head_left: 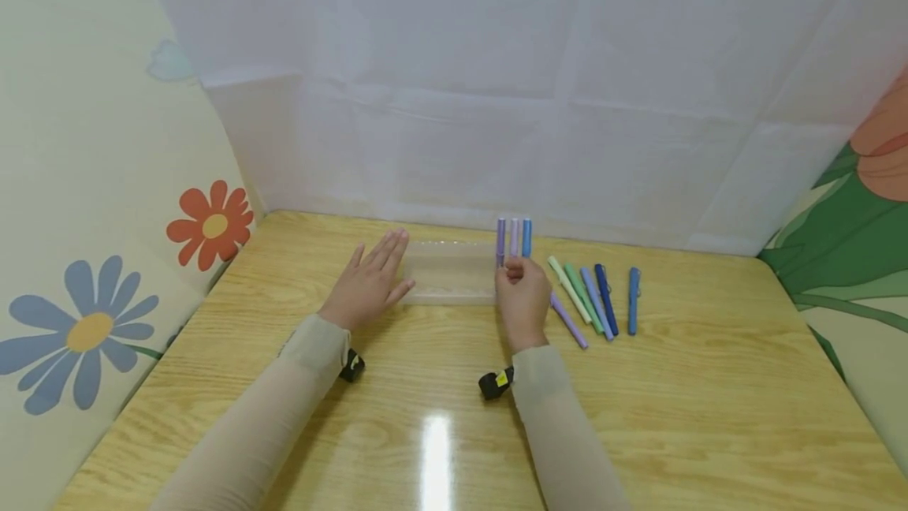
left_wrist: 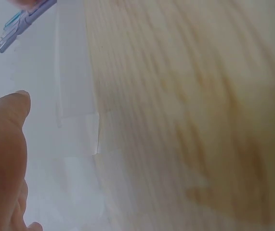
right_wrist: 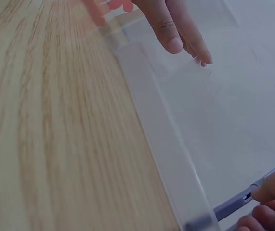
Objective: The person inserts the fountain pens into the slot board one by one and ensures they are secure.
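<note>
Sleeves (head_left: 262, 408) cross the desk (head_left: 397, 448). Six loose pens (head_left: 584, 298) lie right of the right hand (head_left: 523, 298), which pinches a purple pen (right_wrist: 231, 207) over the clear case (head_left: 450, 270). The left hand (head_left: 365, 278), fingers straight, is at the case's other end. Beyond the right hand, lilac (head_left: 514, 235) and blue pens (head_left: 527, 236) show.

The right hand (head_left: 523, 302) masks the near ends of the three far pens (head_left: 514, 236). The left hand (head_left: 364, 288) covers part of the left end of the case (head_left: 452, 270). Both sleeves (head_left: 578, 436) are cut off by the head view's near edge.
</note>
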The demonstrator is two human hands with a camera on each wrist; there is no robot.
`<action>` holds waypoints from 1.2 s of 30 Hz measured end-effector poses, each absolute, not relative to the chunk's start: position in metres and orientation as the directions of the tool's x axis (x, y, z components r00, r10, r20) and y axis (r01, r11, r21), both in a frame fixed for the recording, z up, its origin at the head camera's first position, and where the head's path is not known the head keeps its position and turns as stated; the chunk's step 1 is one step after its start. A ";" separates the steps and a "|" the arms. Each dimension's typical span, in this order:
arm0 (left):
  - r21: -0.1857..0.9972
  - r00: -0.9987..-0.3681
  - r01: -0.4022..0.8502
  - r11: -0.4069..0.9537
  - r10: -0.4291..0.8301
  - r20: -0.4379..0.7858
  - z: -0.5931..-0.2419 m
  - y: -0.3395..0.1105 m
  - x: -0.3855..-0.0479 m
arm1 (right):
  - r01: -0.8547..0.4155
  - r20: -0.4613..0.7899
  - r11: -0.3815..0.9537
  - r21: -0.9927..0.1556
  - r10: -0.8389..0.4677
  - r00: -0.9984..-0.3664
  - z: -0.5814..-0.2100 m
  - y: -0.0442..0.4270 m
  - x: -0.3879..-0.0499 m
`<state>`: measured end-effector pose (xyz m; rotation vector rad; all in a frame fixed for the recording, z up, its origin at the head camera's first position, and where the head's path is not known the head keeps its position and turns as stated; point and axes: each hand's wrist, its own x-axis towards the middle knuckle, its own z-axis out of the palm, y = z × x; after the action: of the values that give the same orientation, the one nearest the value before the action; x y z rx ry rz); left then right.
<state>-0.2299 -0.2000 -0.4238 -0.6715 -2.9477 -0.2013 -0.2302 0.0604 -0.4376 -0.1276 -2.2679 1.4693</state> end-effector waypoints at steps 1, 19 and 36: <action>0.107 -0.896 0.437 0.893 0.422 0.137 -0.424 -0.200 -0.230 | -0.160 0.312 0.436 -0.886 0.304 -0.900 -0.437 0.061 -0.230; 0.109 -0.897 0.436 0.894 0.421 0.133 -0.426 -0.202 -0.232 | -0.346 0.454 0.480 -0.806 0.127 -0.882 -0.421 0.095 -0.221; 0.120 -0.900 0.431 0.894 0.416 0.134 -0.425 -0.201 -0.231 | -0.277 0.370 0.647 -0.710 0.008 -0.929 -0.412 0.179 -0.218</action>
<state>-0.2305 -0.2011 -0.4254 -0.6625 -2.9549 -0.2240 -0.2178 0.1788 -0.4120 0.2140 -2.5276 1.1727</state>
